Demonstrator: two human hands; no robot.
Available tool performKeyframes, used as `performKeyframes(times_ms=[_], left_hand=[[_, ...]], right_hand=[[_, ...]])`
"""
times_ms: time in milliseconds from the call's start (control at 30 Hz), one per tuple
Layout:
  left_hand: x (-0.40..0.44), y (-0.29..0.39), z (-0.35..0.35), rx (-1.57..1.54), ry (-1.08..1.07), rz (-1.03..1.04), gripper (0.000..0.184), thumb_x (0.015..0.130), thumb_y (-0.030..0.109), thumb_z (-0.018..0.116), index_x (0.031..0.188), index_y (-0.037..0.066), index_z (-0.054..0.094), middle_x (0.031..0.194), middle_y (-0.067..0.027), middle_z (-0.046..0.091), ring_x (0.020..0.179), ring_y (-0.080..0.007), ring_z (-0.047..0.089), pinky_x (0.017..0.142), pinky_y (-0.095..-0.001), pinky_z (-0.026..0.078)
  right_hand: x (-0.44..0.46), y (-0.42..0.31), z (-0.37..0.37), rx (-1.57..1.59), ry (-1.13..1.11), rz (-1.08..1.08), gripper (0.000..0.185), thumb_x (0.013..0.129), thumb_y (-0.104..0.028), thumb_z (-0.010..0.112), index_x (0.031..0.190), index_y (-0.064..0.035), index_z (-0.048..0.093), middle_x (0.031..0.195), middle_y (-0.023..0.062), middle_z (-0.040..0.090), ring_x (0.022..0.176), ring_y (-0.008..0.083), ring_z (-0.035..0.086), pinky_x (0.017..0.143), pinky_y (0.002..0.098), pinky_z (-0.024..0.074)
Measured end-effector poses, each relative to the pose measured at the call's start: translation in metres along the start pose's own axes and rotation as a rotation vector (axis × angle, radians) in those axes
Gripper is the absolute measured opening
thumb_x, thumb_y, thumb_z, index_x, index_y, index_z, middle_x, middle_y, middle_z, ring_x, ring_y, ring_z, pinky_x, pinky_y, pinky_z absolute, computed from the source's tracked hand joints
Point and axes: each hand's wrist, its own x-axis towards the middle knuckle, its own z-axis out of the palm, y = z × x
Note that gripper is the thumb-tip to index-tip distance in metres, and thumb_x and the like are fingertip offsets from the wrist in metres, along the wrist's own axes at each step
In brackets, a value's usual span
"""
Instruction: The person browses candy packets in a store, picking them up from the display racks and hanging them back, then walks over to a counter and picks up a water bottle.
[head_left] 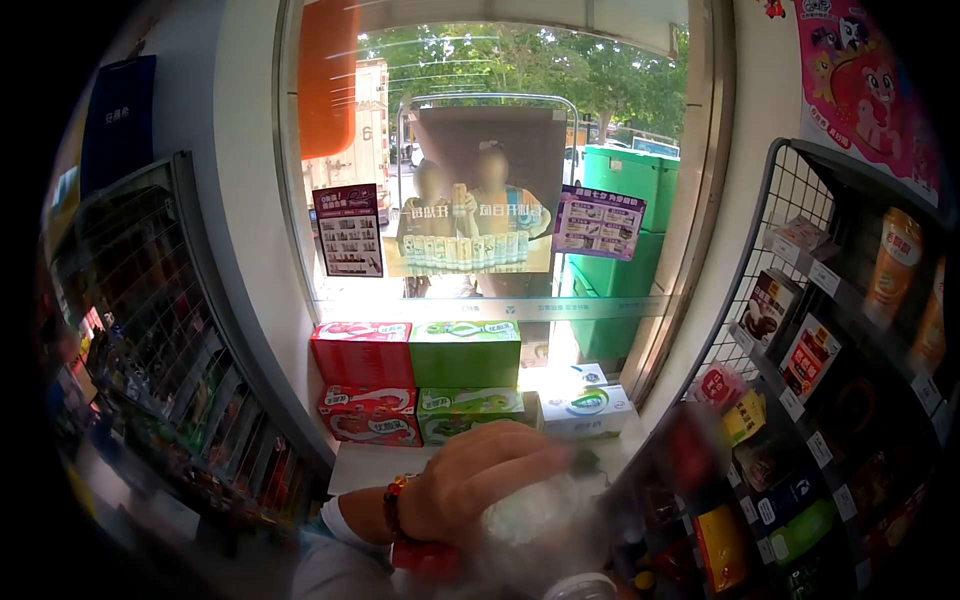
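Observation:
My left hand (pixel 480 480) reaches in from the lower left, with a dark red beaded bracelet (pixel 393 508) at the wrist. Its fingers are bent over a whitish, crumpled-looking thing (pixel 525 512), too blurred to name. A small dark green shape (pixel 585 462) shows by the fingertips. Below the hand are a red item (pixel 425 557) and a round white lid-like top (pixel 582 588). Beyond the hand, red cartons (pixel 365 415) and green cartons (pixel 470 405) are stacked on the white ledge. I cannot make out my right hand.
White-and-blue boxes (pixel 585 410) sit on the ledge's right, against the window (pixel 480 60). A rack of packaged goods (pixel 780 400) stands close on the right; a blurred red item (pixel 693 445) is at its near edge. Another wire rack (pixel 180 340) lines the left.

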Motion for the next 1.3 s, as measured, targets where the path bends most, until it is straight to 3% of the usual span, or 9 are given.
performKeyframes(times_ms=[133,267,367,433,700,967,1033,1133,1300], left_hand=[[-0.034,-0.001,0.017,-0.309,-0.251,-0.392,0.087,0.068,0.033,0.090,0.139,0.003,0.051,0.121,-0.0146,0.068,0.106,-0.0281,0.069,0.091,-0.0384,0.054],[-0.062,0.001,0.050,-0.513,-0.498,-0.740,0.079,0.069,0.029,0.088,0.137,0.006,0.053,0.122,-0.0152,0.067,0.106,-0.0306,0.068,0.092,-0.0382,0.054],[-0.119,-0.003,0.081,-0.496,-0.568,-0.860,0.074,0.072,0.027,0.086,0.136,0.006,0.053,0.122,-0.0158,0.066,0.108,-0.0298,0.068,0.093,-0.0375,0.053],[-0.143,-0.001,0.088,-0.466,-0.537,-0.845,0.072,0.074,0.026,0.084,0.135,0.005,0.054,0.121,-0.0166,0.065,0.109,-0.0294,0.067,0.093,-0.0366,0.053],[-0.211,-0.002,0.086,-0.519,-0.619,-0.936,0.071,0.073,0.022,0.085,0.134,0.005,0.054,0.117,-0.0136,0.067,0.105,-0.0261,0.067,0.091,-0.0346,0.053],[-0.235,-0.018,0.093,-1.182,-0.930,-1.121,0.072,0.073,0.025,0.085,0.133,0.002,0.053,0.111,-0.0109,0.067,0.100,-0.0198,0.066,0.087,-0.0313,0.052],[-0.252,-0.023,0.103,-1.146,-0.903,-0.903,0.073,0.072,0.026,0.085,0.133,0.002,0.053,0.109,-0.0097,0.066,0.097,-0.0194,0.065,0.084,-0.0316,0.051],[-0.259,-0.026,0.107,-1.209,-0.898,-0.924,0.073,0.071,0.026,0.085,0.132,0.002,0.053,0.110,-0.0097,0.066,0.097,-0.0193,0.064,0.083,-0.0319,0.051],[-0.244,-0.026,0.103,-1.191,-0.818,-0.885,0.067,0.071,0.022,0.084,0.128,0.004,0.054,0.097,-0.0083,0.069,0.078,-0.0163,0.067,0.069,-0.0300,0.054]], right_hand=[[-0.023,-0.004,0.005,0.024,-0.076,0.120,0.030,0.101,-0.027,0.060,0.127,-0.0107,0.056,0.126,0.0189,0.059,0.109,0.0294,0.060,0.093,0.0415,0.0477],[-0.040,-0.007,0.007,0.067,0.388,-0.337,0.049,0.087,-0.004,0.073,0.130,-0.0015,0.050,0.120,0.0137,0.061,0.109,0.0223,0.062,0.092,0.0345,0.0532],[-0.046,-0.047,0.018,0.377,0.319,-0.343,0.048,0.085,-0.003,0.074,0.128,-0.0025,0.054,0.119,0.0130,0.062,0.106,0.0234,0.064,0.090,0.0362,0.0538],[-0.035,-0.103,0.002,-0.194,0.184,-0.464,0.036,0.081,-0.002,0.078,0.115,-0.0043,0.065,0.110,0.0161,0.069,0.096,0.0279,0.070,0.086,0.0369,0.0556],[-0.006,-0.091,0.024,-0.338,-0.090,-0.513,0.030,0.089,-0.010,0.074,0.118,-0.0069,0.066,0.120,0.0125,0.069,0.107,0.0276,0.068,0.089,0.0349,0.0558],[0.013,-0.076,0.017,-0.627,-0.405,-0.799,0.035,0.089,-0.007,0.067,0.124,-0.0091,0.064,0.133,0.0056,0.064,0.111,0.0275,0.064,0.093,0.0367,0.0546],[0.012,-0.078,0.020,-0.593,-0.388,-0.776,0.034,0.089,-0.010,0.067,0.123,-0.0098,0.064,0.132,0.0040,0.065,0.108,0.0286,0.066,0.092,0.0375,0.0554],[0.017,-0.074,0.023,-0.661,-0.445,-0.661,0.031,0.088,-0.017,0.072,0.118,-0.0096,0.068,0.116,0.0070,0.071,0.095,0.0290,0.069,0.082,0.0367,0.0569],[0.022,-0.071,0.030,-0.567,-0.300,-0.488,0.033,0.085,-0.038,0.077,0.074,-0.0097,0.065,0.063,0.0080,0.062,0.058,0.0290,0.062,0.054,0.0397,0.0465]])
